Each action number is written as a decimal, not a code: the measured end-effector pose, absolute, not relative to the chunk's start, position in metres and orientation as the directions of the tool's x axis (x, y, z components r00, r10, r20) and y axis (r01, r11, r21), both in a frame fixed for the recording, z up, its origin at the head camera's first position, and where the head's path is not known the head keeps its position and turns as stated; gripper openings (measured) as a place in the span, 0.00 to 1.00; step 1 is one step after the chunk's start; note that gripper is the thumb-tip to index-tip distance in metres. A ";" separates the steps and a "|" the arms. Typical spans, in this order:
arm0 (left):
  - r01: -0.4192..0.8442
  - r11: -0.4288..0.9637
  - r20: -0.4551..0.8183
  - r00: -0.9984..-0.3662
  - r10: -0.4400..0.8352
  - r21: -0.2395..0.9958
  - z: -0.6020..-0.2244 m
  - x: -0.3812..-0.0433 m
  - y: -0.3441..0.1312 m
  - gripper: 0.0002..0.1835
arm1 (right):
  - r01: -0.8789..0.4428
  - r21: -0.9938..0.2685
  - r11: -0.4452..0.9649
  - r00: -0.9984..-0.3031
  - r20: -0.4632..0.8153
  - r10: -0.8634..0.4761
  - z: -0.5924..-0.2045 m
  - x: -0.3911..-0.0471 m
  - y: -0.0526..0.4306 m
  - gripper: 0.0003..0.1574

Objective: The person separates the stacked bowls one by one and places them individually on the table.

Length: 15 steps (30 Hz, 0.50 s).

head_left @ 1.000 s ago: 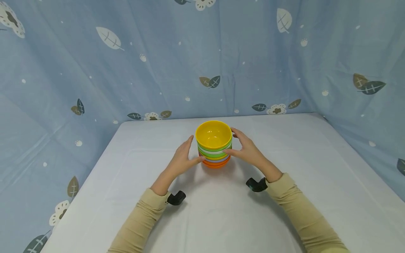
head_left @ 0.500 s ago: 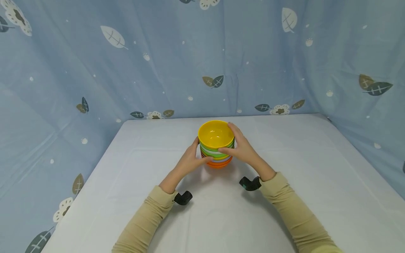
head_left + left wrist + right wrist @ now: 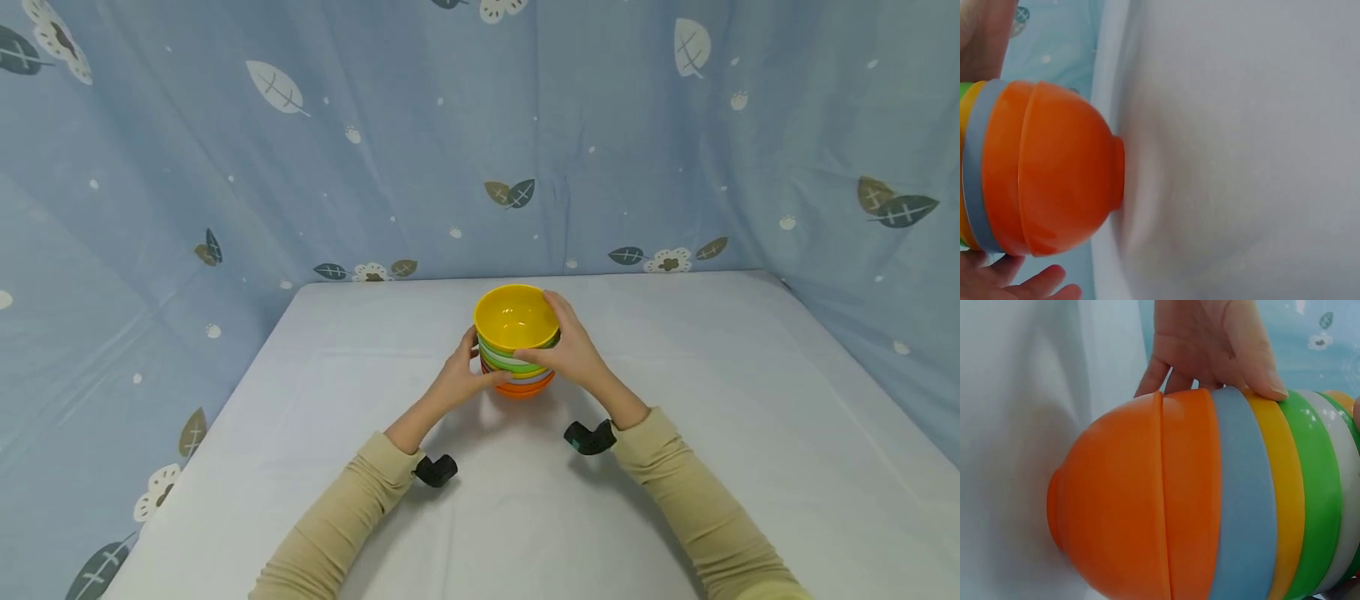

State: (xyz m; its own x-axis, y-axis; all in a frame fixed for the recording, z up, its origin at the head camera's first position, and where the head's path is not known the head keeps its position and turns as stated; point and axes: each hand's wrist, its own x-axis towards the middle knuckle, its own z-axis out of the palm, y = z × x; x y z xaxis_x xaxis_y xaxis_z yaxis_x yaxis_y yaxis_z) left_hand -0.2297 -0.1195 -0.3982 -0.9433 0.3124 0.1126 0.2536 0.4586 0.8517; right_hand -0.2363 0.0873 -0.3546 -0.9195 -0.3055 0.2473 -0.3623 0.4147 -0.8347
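A stack of nested bowls (image 3: 517, 367) stands upright near the far side of the white table, topped by a yellow bowl (image 3: 516, 317). Green, white, yellow and grey-blue rims show below it, down to an orange bowl (image 3: 1066, 169) at the bottom. My left hand (image 3: 453, 379) grips the lower left of the stack, thumb in front and fingers round the far side, partly hidden. Higher up on the right, my right hand (image 3: 573, 354) holds the upper bowls, its thumb across the front and fingers by the yellow rim. In the right wrist view, the left thumb (image 3: 1260, 369) touches the yellow band.
The table (image 3: 300, 417) is covered with a smooth white cloth. A blue curtain (image 3: 420, 150) with leaf and flower prints hangs behind it and along both sides. Black wrist cameras (image 3: 437, 471) stick out from both sleeve cuffs.
My left hand has moved in from beside the stack to grip it. The right thumb has slid left across the front, and its fingers have come up to the top rim.
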 end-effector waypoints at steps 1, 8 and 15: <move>0.246 0.446 0.107 -0.943 0.315 0.861 -0.399 -0.230 -0.119 0.49 | -0.364 -0.832 0.418 -0.920 0.251 -0.302 -0.354 -0.236 0.087 0.64; 0.194 0.400 0.073 -0.952 0.298 0.896 -0.399 -0.227 -0.118 0.47 | -0.359 -0.829 0.429 -0.924 0.252 -0.288 -0.352 -0.235 0.087 0.62; 0.191 0.386 0.074 -0.951 0.299 0.903 -0.399 -0.227 -0.118 0.51 | -0.366 -0.808 0.462 -0.925 0.261 -0.276 -0.342 -0.236 0.090 0.62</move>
